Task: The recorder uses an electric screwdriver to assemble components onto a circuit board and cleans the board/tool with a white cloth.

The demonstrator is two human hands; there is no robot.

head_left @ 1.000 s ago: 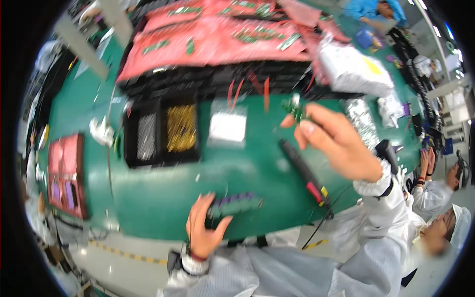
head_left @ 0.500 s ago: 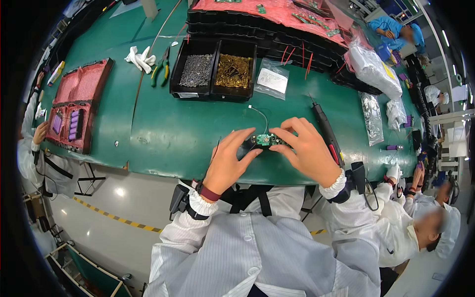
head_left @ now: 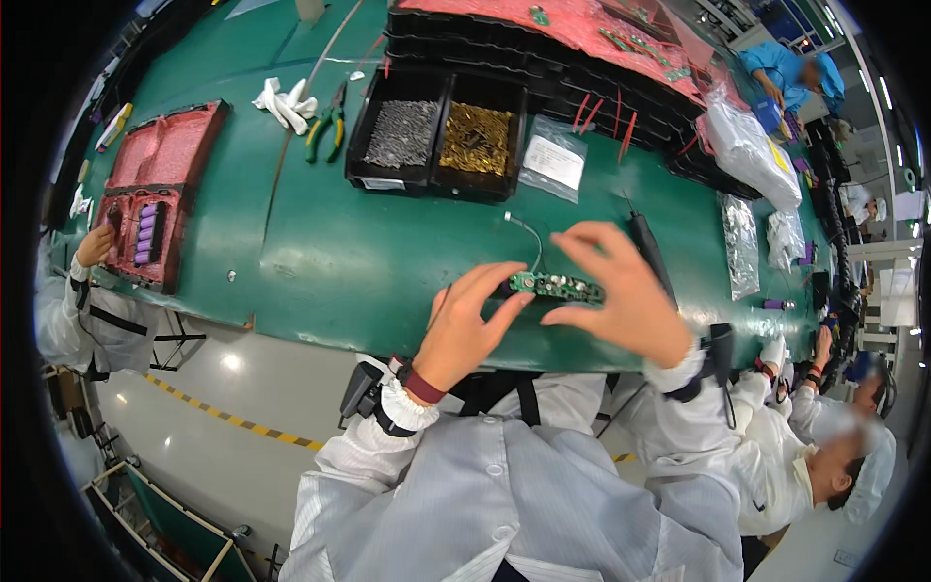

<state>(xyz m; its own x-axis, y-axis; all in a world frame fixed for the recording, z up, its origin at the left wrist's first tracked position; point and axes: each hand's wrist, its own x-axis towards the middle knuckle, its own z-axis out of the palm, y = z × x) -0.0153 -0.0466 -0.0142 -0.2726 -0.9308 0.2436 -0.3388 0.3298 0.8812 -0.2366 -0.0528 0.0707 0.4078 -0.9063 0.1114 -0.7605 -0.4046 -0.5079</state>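
Note:
A narrow green circuit board assembly (head_left: 561, 286) with shiny round parts lies crosswise in front of me. My left hand (head_left: 467, 325) pinches its left end between thumb and fingers. From the board a thin cable (head_left: 532, 236) with a small white plug runs away from me over the mat. My right hand (head_left: 630, 296) is spread at the board's right end, thumb and fingers apart, with nothing visible between them. Beyond that hand lies a black pen-shaped electric screwdriver (head_left: 650, 247). What lies under the left fingers is hidden.
Two black bins (head_left: 433, 177) hold grey and gold-coloured small parts. Green-handled pliers (head_left: 328, 134) and white gloves (head_left: 285, 104) lie left of them. A labelled clear bag (head_left: 553, 160) sits right. Black trays (head_left: 543, 63) are stacked behind. Co-workers sit at both sides.
My right hand has come off the board and opened, moving slightly right. More of the board shows. My left hand still holds its left end. The view has shifted a little.

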